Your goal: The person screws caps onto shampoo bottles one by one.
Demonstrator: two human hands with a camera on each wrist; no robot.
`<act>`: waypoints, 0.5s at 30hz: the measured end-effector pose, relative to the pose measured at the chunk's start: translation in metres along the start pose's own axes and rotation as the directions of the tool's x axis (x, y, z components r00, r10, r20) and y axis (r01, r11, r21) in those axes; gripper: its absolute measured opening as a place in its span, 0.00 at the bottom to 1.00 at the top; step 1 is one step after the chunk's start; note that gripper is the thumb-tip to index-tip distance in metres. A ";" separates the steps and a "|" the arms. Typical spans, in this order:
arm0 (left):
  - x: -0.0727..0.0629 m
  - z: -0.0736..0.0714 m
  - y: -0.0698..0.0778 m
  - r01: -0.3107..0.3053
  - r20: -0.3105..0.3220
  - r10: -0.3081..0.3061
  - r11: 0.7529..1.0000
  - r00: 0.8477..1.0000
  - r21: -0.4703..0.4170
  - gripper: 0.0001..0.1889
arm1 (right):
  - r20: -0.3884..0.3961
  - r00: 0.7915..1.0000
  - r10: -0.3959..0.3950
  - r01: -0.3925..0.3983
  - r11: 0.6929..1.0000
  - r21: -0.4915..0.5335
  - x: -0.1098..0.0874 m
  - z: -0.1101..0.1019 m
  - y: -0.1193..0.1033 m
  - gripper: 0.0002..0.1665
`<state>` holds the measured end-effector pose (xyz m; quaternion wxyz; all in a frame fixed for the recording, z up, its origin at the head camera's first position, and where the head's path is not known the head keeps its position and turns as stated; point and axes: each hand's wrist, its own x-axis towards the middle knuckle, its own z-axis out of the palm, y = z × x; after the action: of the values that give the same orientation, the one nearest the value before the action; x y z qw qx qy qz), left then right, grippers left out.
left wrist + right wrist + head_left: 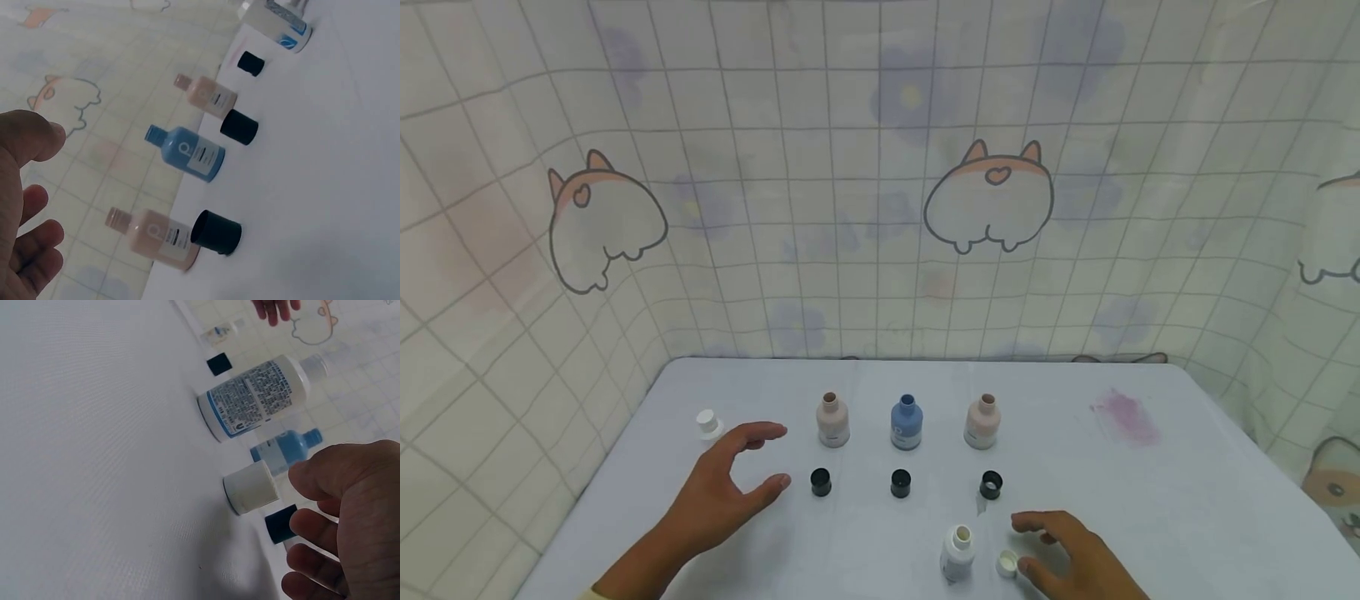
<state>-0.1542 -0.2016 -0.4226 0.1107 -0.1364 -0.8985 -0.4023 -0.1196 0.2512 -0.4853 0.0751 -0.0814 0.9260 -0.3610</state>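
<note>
My left hand [718, 492] hovers over the left of the table, thumb and fingers spread and holding nothing. Just beyond it stands a small white bottle [709, 426] with its cap on. At the front right, my right hand [1071, 554] is held with fingers apart beside a white cap [250, 488] lying on the table. Left of that cap stands an uncapped white bottle [957, 553] with a printed label. Farther back is a row of uncapped bottles: a pinkish one [832, 421], a blue one [907, 423] and another pinkish one [982, 422].
In front of the row sit a left black cap [821, 482], a middle black cap [900, 484] and a right black cap [991, 485]. A purple stain [1126, 417] marks the white table [1195, 500] at right. A patterned curtain [850, 275] hangs behind.
</note>
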 end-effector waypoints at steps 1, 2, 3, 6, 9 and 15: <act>-0.001 0.002 0.002 0.002 0.012 -0.002 1.000 1.000 -0.004 0.30 | 0.001 1.000 0.003 -0.003 1.000 0.001 0.000 0.000 0.000 0.31; -0.001 0.004 0.003 0.004 0.023 -0.004 1.000 1.000 -0.008 0.30 | 0.001 1.000 0.003 -0.003 1.000 -0.003 0.000 0.000 0.000 0.31; -0.001 0.007 0.005 0.004 0.035 -0.004 1.000 0.999 -0.014 0.30 | 0.002 1.000 0.000 0.000 1.000 -0.006 0.000 0.000 0.000 0.31; -0.002 0.013 0.007 0.009 0.067 -0.006 0.999 0.998 -0.035 0.30 | 0.006 1.000 -0.006 0.006 1.000 -0.013 -0.001 0.000 0.002 0.31; -0.003 0.019 0.009 0.019 0.100 -0.012 0.998 0.995 -0.067 0.29 | 0.014 1.000 -0.008 0.008 1.000 -0.015 0.000 0.001 0.003 0.30; -0.005 0.030 0.011 0.039 0.166 -0.019 0.993 0.986 -0.115 0.28 | 0.015 1.000 -0.008 0.008 0.999 -0.042 0.000 0.004 0.005 0.30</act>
<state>-0.1490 -0.1730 -0.4362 0.0218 -0.1623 -0.8811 -0.4436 -0.1194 0.2522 -0.4913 0.0786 -0.0893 0.9325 -0.3411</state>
